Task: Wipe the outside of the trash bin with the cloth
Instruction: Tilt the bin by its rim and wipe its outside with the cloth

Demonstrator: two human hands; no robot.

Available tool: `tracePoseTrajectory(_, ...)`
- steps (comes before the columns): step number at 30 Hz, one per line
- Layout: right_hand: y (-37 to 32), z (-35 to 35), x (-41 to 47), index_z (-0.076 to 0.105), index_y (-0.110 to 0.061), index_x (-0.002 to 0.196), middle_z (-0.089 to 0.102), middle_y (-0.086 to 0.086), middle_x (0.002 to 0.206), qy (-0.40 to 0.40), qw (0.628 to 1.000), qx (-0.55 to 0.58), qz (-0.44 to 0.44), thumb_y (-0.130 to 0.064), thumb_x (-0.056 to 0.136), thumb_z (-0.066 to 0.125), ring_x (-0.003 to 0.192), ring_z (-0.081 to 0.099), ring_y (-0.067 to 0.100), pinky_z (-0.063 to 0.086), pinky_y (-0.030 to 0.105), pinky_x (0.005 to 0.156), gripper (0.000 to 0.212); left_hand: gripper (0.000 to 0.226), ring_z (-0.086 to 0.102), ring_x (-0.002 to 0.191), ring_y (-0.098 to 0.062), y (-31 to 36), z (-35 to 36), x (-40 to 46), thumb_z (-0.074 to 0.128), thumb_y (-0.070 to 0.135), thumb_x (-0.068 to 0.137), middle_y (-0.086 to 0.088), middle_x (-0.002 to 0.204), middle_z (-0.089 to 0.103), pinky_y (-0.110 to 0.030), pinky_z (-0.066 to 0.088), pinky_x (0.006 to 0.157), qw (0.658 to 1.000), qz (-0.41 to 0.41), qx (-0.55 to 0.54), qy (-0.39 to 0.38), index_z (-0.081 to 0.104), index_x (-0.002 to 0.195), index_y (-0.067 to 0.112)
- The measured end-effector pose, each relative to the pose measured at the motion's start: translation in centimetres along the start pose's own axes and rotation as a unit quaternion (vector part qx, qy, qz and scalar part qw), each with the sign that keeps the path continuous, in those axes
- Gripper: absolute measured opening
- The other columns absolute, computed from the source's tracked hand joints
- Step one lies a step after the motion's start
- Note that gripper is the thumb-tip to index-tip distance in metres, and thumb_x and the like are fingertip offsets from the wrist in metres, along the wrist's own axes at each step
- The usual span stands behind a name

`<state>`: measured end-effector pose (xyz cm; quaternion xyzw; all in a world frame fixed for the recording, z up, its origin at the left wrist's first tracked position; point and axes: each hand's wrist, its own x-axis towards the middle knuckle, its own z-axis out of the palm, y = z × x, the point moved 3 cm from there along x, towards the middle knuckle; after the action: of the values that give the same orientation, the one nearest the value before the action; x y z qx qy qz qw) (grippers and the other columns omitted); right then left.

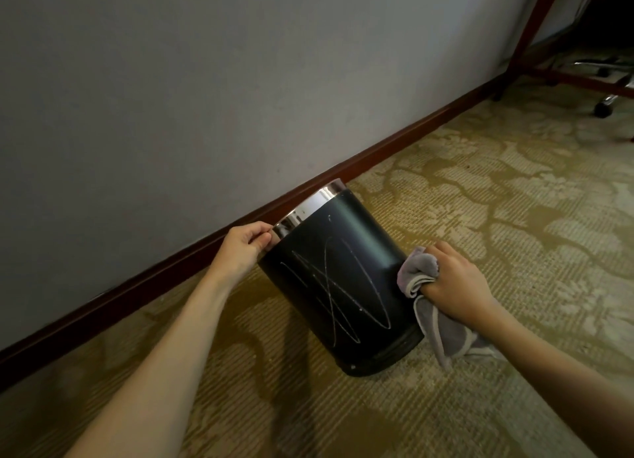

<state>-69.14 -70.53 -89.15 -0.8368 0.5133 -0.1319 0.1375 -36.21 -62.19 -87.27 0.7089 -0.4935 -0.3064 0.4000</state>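
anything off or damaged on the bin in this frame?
Yes. The black cylindrical trash bin with a chrome rim is tilted, its side covered in pale zigzag scribbles. The left hand grips the rim; the right hand holds the grey cloth against its side.

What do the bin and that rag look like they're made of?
The trash bin has a dark, smooth, faintly glossy body, either plastic or painted metal; pale scribbles show on it. Its rim band looks like polished metal, bright and mirror-like. The cloth looks like soft grey microfibre or terry: it bunches in limp folds in the right hand and has a stitched pale edge.
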Motion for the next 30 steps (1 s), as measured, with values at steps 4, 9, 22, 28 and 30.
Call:
tracePoseTrajectory(4, -0.1, -0.9, 0.3, 0.056, -0.014, 0.096, 0.048, -0.001, 0.093, 0.011, 1.000, -0.011, 0.014, -0.016, 0.077, 0.065, 0.087, 0.055, 0.023, 0.048, 0.040, 0.071, 0.021, 0.034, 0.064, 0.076, 0.004, 1.5, 0.9, -0.1, 0.048, 0.011, 0.097, 0.016, 0.075, 0.069, -0.022, 0.044, 0.070, 1.000, 0.017, 0.002, -0.012, 0.068, 0.077, 0.029)
tracePoseTrajectory(9, -3.5, -3.0, 3.5, 0.051, -0.014, 0.099, 0.047, -0.002, 0.095, 0.062, 0.997, 0.038, -0.024, -0.016, 0.078, 0.065, 0.085, 0.048, 0.018, 0.040, 0.034, 0.066, 0.025, 0.024, 0.066, 0.088, -0.007, 3.5, 2.3, -0.4, 0.051, 0.012, 0.096, 0.007, 0.086, 0.071, -0.030, 0.052, 0.081, 0.999, 0.031, 0.012, -0.025, 0.071, 0.090, 0.023)
tracePoseTrajectory(22, -5.2, -2.9, 2.1, 0.048, -0.018, 0.089, 0.038, -0.008, 0.088, 0.081, 0.988, 0.001, -0.130, -0.004, 0.067, 0.065, 0.082, 0.051, 0.025, 0.037, 0.035, 0.063, 0.031, 0.019, 0.064, 0.094, -0.008, 5.3, 3.0, 0.0, 0.054, 0.015, 0.095, 0.005, 0.094, 0.071, -0.033, 0.051, 0.087, 0.999, 0.009, 0.027, -0.020, 0.072, 0.098, 0.020)
tracePoseTrajectory(28, 0.5, -1.3, -0.4, 0.055, -0.014, 0.094, 0.052, 0.002, 0.096, -0.017, 0.999, -0.023, -0.025, -0.010, 0.078, 0.061, 0.094, 0.055, 0.027, 0.048, 0.043, 0.076, 0.018, 0.023, 0.061, 0.105, -0.016, 5.6, 3.1, 0.2, 0.053, 0.014, 0.096, -0.001, 0.107, 0.069, -0.043, 0.049, 0.096, 1.000, -0.014, 0.021, 0.000, 0.069, 0.112, 0.013)
tracePoseTrajectory(30, 1.4, -1.3, -0.4, 0.056, -0.014, 0.098, 0.052, 0.002, 0.100, -0.035, 0.999, -0.028, 0.007, -0.013, 0.080, 0.059, 0.096, 0.056, 0.027, 0.049, 0.043, 0.077, 0.018, 0.023, 0.061, 0.106, -0.016, 6.1, 3.6, 0.2, 0.054, 0.014, 0.096, -0.001, 0.108, 0.069, -0.042, 0.049, 0.096, 1.000, -0.008, 0.021, 0.005, 0.069, 0.113, 0.013)
